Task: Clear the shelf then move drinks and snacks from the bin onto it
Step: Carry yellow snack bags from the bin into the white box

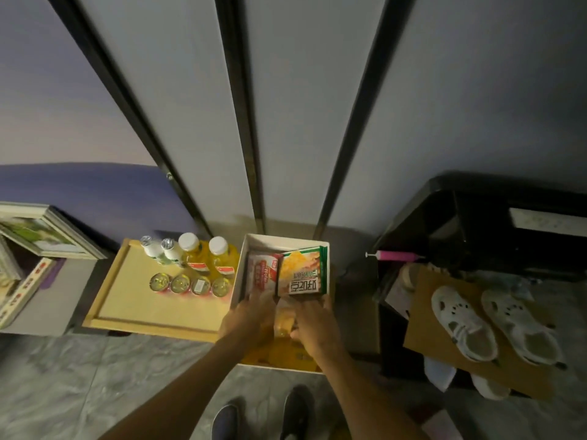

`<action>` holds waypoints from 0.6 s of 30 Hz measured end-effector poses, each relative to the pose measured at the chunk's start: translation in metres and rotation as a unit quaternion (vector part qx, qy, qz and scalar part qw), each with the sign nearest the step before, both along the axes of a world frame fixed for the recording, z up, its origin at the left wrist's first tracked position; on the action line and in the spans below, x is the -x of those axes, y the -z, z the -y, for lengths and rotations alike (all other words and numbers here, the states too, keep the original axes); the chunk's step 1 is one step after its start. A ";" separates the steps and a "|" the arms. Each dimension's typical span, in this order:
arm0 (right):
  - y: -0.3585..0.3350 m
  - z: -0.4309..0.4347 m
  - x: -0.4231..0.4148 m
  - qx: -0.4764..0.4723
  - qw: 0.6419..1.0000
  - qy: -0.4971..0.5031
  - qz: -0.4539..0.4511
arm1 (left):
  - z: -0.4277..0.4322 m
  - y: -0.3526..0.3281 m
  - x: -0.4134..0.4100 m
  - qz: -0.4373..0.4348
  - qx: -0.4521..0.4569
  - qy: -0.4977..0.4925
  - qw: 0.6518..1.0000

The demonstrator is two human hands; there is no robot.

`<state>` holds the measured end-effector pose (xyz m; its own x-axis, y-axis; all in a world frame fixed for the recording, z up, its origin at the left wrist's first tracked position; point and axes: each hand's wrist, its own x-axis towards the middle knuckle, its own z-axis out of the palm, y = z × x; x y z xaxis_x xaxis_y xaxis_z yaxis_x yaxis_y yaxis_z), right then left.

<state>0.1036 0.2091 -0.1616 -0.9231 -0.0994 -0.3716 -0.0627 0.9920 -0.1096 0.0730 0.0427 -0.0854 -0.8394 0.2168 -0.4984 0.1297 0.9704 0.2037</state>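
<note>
While both hands reach into the bin | left hand and right hand curl among snack packs, grip unclear | drinks already on shelf | I fear a loose pack slipping.

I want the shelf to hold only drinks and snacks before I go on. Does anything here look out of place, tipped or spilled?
Nothing stands out. On the pale wooden shelf the two white bottles, two yellow juice bottles and four cans stand upright in rows, with no spill visible. Snack boxes remain in the white bin.
</note>
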 end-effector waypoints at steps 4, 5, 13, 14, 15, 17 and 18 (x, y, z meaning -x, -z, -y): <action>0.002 0.002 -0.006 -0.008 1.000 -0.007 0.000 | 0.003 -0.005 0.001 -0.006 -0.014 0.034 0.999; -0.001 0.002 -0.004 0.004 1.000 0.006 0.009 | 0.006 -0.005 0.000 -0.007 -0.005 0.042 0.999; -0.097 -0.004 0.012 0.089 0.987 0.110 -0.079 | 0.047 -0.053 0.018 -0.096 -0.104 -0.074 0.987; -0.115 -0.007 0.014 0.095 0.981 0.135 -0.101 | 0.051 -0.066 0.024 -0.125 -0.119 -0.070 0.983; -0.135 -0.010 0.017 0.093 0.977 0.153 -0.118 | 0.056 -0.081 0.031 -0.154 -0.126 -0.058 0.978; -0.179 -0.015 0.019 0.076 0.972 0.173 -0.140 | 0.066 -0.114 0.045 -0.190 -0.133 -0.042 0.972; -0.201 -0.016 0.019 0.073 0.969 0.183 -0.150 | 0.071 -0.129 0.052 -0.200 -0.131 -0.036 0.970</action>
